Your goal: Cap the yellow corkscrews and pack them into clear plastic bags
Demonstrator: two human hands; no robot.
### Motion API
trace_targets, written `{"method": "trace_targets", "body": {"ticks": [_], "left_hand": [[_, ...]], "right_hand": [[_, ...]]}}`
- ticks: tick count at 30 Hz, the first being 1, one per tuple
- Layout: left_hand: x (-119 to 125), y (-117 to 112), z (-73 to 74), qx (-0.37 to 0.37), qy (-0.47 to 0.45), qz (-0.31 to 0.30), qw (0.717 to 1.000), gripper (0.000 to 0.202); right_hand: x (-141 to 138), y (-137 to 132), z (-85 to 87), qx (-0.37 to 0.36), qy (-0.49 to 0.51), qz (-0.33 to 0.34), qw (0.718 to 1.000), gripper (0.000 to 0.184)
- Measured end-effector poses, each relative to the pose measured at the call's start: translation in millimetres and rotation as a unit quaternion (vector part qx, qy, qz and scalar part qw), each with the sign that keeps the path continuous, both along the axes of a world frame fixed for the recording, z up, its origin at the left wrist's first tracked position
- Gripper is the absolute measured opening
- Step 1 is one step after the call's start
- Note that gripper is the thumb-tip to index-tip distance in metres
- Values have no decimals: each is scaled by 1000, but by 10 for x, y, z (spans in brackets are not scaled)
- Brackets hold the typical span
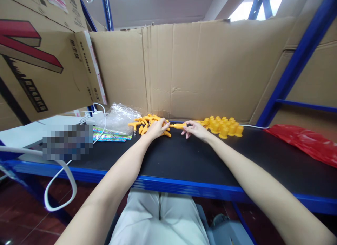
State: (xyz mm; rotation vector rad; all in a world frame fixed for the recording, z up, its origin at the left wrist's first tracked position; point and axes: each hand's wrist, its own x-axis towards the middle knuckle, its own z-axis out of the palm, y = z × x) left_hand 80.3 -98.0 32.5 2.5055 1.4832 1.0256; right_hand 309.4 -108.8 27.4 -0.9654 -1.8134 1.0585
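Laid the left hand (157, 129) palm down on a heap of yellow hooks (143, 123), fingers curled over them; could not tell whether clenched on one. Set the right hand (196, 130) just beside it on the black table (184, 157), fingertips touching the end of a yellow stick (177, 126) stretched between both hands; could not tell whether grasped or released. Saw a cluster of yellow caps (223, 127) just outside the right hand, a clear bag (118, 117) outside the left, a red bag (302, 141) well off beyond the right
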Motion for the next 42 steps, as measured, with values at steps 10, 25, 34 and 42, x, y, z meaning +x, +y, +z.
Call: {"method": "trace_targets", "body": {"ticks": [10,25,34,42], "left_hand": [[18,-50,36,8,7,3,1000,34],[50,-74,43,34,25,15,999,28],[64,-103,54,30,40,26,998,25],[71,-108,59,30,56,38,997,27]], "right_hand": [[-13,-43,25,-9,-2,7,1000,48],[-51,-12,25,-99,30,-9,995,41],[-74,7,9,-137,55,-35,988,41],[-83,-13,41,-160,59,-52,984,45]]}}
